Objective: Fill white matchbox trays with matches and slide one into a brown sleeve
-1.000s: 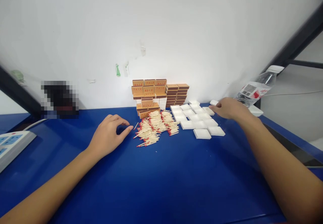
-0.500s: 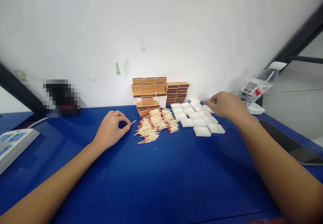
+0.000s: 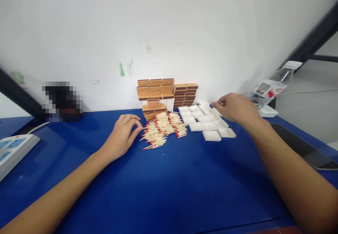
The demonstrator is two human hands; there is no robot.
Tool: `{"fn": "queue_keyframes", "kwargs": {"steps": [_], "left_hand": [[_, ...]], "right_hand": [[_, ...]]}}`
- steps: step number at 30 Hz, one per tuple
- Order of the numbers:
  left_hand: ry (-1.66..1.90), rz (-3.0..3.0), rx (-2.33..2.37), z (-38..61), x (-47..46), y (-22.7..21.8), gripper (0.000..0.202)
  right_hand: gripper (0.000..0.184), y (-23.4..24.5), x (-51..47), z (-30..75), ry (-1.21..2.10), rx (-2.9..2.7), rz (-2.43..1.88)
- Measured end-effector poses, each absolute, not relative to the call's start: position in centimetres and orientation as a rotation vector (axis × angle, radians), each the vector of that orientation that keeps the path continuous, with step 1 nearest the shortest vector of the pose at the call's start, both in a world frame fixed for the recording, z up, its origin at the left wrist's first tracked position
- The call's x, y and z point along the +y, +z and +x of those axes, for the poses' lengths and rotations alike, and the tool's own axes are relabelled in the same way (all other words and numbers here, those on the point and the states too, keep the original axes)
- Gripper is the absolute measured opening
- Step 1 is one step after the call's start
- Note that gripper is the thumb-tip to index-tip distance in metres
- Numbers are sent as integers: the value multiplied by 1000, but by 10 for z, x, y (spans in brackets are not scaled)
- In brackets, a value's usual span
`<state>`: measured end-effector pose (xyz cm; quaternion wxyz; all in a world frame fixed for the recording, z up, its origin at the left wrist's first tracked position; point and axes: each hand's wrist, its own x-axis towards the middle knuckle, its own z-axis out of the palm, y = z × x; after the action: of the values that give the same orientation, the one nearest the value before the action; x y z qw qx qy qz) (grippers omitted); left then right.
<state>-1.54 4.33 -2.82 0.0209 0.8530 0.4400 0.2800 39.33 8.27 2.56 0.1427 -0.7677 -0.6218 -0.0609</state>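
Observation:
My left hand (image 3: 124, 133) pinches a match (image 3: 144, 127) between thumb and index finger, at the left edge of a heap of red-tipped matches (image 3: 158, 132). To the right of that heap, white matchbox trays (image 3: 196, 126) lie close together, open side up. Beyond their right side, my right hand (image 3: 235, 108) is closed with curled fingers by the farthest-right tray (image 3: 217, 112); what its fingertips hold, if anything, is hidden. Behind the heap, orange matchboxes (image 3: 155, 90) are piled against the wall, with a brown-sided stack of matchboxes (image 3: 185, 96) beside them.
A plastic bottle (image 3: 273, 86) leans at the back right, with a white object (image 3: 268, 111) below it. A dark flat object (image 3: 303, 149) lies under my right forearm. On the left are a power strip (image 3: 18, 153) and a blurred dark object (image 3: 62, 102).
My left hand has moved slightly right, bringing the match to the heap's edge. My right hand stays by the trays. The view has shifted a little.

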Motion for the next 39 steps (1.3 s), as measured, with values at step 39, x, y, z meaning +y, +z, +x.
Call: {"fn": "queue_keyframes", "kwargs": {"steps": [39], "left_hand": [[188,2551,1786,-36,39,-20,34]], "right_hand": [[47,3,28,294,202,-2805,-1543]]}}
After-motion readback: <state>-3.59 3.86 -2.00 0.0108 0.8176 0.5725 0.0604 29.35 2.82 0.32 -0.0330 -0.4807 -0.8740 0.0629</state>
